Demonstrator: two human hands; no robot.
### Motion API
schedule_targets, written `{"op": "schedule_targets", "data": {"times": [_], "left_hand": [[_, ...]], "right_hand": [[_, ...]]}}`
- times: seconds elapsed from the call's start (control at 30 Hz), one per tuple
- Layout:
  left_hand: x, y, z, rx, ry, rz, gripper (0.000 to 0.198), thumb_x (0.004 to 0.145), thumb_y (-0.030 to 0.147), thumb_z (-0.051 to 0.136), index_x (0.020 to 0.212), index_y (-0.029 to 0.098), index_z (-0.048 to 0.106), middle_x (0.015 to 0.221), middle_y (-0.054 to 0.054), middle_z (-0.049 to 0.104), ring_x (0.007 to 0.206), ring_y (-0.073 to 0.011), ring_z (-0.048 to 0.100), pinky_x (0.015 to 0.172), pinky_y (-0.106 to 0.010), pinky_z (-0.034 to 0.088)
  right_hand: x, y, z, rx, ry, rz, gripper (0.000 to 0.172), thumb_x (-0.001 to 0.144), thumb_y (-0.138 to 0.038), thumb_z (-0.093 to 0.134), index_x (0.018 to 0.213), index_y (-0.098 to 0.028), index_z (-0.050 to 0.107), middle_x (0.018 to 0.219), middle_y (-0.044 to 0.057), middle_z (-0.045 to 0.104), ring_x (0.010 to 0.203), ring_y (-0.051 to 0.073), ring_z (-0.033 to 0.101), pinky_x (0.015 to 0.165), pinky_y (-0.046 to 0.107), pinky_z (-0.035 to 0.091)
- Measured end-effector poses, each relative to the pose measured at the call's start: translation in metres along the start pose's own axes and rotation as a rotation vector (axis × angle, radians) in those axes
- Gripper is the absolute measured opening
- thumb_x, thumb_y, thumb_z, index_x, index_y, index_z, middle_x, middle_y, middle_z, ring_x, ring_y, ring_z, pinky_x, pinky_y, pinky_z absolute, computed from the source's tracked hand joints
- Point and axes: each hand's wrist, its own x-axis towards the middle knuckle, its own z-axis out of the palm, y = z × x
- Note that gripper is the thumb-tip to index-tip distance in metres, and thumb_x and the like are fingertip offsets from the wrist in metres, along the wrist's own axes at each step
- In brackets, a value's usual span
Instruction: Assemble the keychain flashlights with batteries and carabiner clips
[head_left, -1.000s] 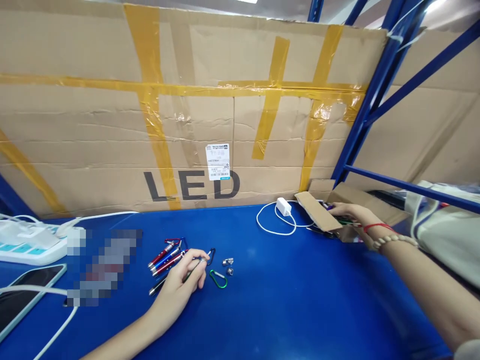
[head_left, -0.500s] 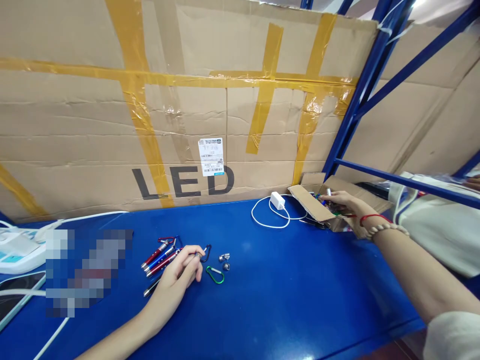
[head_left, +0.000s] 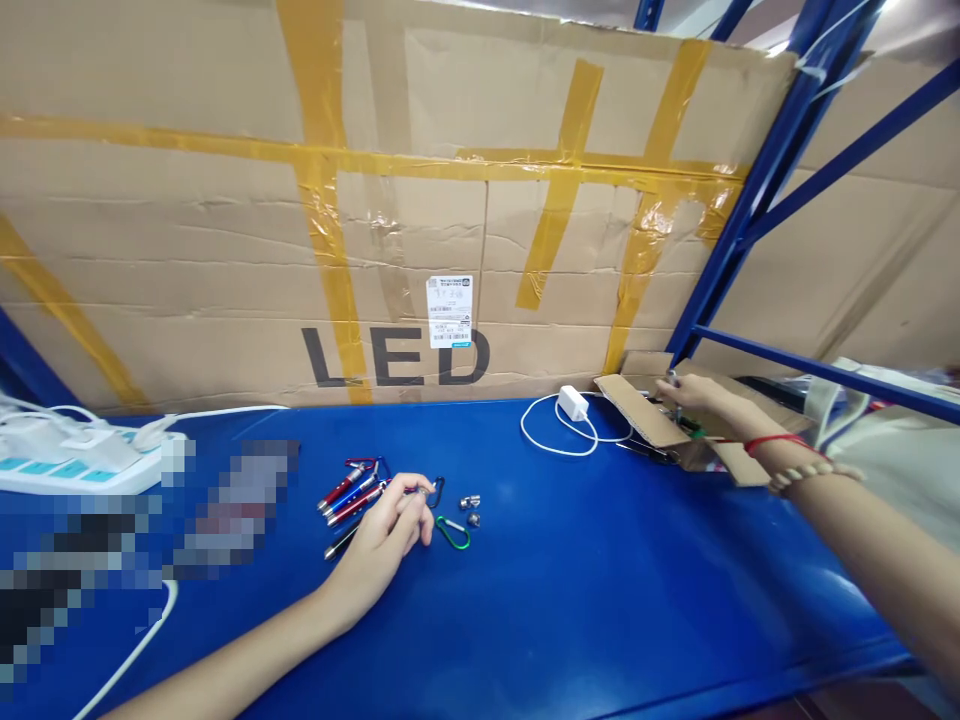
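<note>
— What is taking up most of the view?

— A big cardboard sheet (head_left: 480, 200), taped in yellow and printed LED, is standing behind the blue table (head_left: 600, 600). Its edges are running out of the picture. A blurred patch is covering part of the table on the left, so what is lying there cannot be told. A white power strip (head_left: 75, 465) is sitting beside it, cut off at the edge.

— And on the right?

— A small cardboard box (head_left: 652, 420) is lying open at the table's far right corner, near a white charger (head_left: 574, 403) with its looped cable. The right hand (head_left: 686, 392) is reaching over the box, fingers pinching a small thing (head_left: 673, 379) with a silvery tip. It is too small to name, and the box's contents are hard to make out.

— What is the left hand doing?

— The left hand (head_left: 386, 535) is resting on the table near the middle, fingers curling closed around a dark pen (head_left: 341, 545). The palm is hiding most of the pen. Only its slim black end is poking out to the left.

— Anything around it?

— Red and blue pens (head_left: 352, 490) are lying bunched just beside it, a green clip (head_left: 454, 532) is lying by the fingertips, and two little silver caps (head_left: 471, 510) are sitting near that.
</note>
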Motion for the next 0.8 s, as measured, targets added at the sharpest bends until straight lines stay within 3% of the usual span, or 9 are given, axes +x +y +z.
{"op": "schedule_targets", "data": {"times": [0.1,0.2,0.27,0.33,0.47,0.67,0.73,0.8], "left_hand": [[-0.001,0.002,0.0,-0.005,0.045,0.008,0.024,0.091,0.042,0.034,0.1,0.02,0.038,0.064,0.005,0.049,0.049,-0.0093,0.036,0.048,-0.022,0.027],[-0.002,0.001,0.0,-0.005,0.06,0.019,0.022,0.091,0.04,0.035,0.1,0.021,0.037,0.065,0.005,0.049,0.049,-0.0088,0.039,0.046,-0.021,0.028],[-0.002,0.001,0.0,0.004,0.051,0.028,0.021,0.091,0.039,0.035,0.1,0.021,0.037,0.065,0.005,0.049,0.049,-0.0086,0.039,0.045,-0.021,0.029],[-0.003,0.0,0.0,0.017,0.033,0.034,0.02,0.091,0.039,0.034,0.1,0.021,0.037,0.065,0.005,0.05,0.048,-0.0085,0.038,0.045,-0.021,0.028],[-0.005,0.002,0.001,0.036,0.006,0.05,0.019,0.092,0.037,0.033,0.099,0.02,0.038,0.063,0.005,0.049,0.048,-0.0086,0.038,0.047,-0.021,0.03],[-0.008,0.005,0.002,0.043,0.01,0.053,0.016,0.092,0.034,0.034,0.099,0.021,0.038,0.064,0.005,0.05,0.049,-0.0087,0.039,0.048,-0.021,0.031],[-0.007,0.004,0.002,0.036,0.017,0.059,0.016,0.092,0.034,0.035,0.1,0.021,0.038,0.065,0.005,0.051,0.05,-0.009,0.039,0.048,-0.021,0.031],[-0.007,0.004,0.002,0.032,0.031,0.067,0.015,0.092,0.033,0.036,0.1,0.021,0.038,0.066,0.004,0.054,0.05,-0.0092,0.04,0.048,-0.021,0.031]], "right_hand": [[-0.007,-0.031,0.003,0.086,-0.048,0.054,0.027,0.091,-0.03,0.05,0.114,-0.016,0.054,0.115,0.009,0.055,0.098,0.019,0.057,0.082,0.038,0.049],[-0.02,-0.066,0.008,0.26,-0.154,0.003,0.029,0.09,-0.031,0.051,0.114,-0.015,0.053,0.113,0.008,0.056,0.095,0.019,0.058,0.08,0.039,0.05],[-0.031,-0.088,0.01,0.403,-0.247,-0.041,0.035,0.095,-0.038,0.038,0.117,-0.014,0.05,0.099,0.009,0.062,0.082,0.017,0.063,0.073,0.034,0.052],[-0.045,-0.106,0.012,0.536,-0.372,-0.087,0.045,0.097,-0.045,0.023,0.119,-0.014,0.048,0.084,0.008,0.065,0.074,0.016,0.065,0.066,0.029,0.053],[-0.078,-0.132,0.018,0.706,-0.635,-0.142,0.049,0.096,-0.048,0.017,0.119,-0.016,0.046,0.059,0.001,0.058,0.064,0.018,0.067,0.053,0.026,0.052],[-0.129,-0.156,0.04,0.849,-1.06,-0.177,0.051,0.094,-0.053,0.016,0.119,-0.018,0.045,0.07,0.003,0.062,0.063,0.018,0.067,0.049,0.027,0.051],[-0.144,-0.162,0.052,0.857,-1.086,-0.314,0.053,0.092,-0.057,0.019,0.118,-0.019,0.045,0.062,-0.001,0.055,0.051,0.014,0.061,0.044,0.024,0.047],[-0.158,-0.167,0.065,0.882,-0.964,-0.566,0.05,0.092,-0.057,0.025,0.113,-0.018,0.049,0.055,-0.007,0.041,0.041,0.008,0.048,0.041,0.02,0.041]]}}
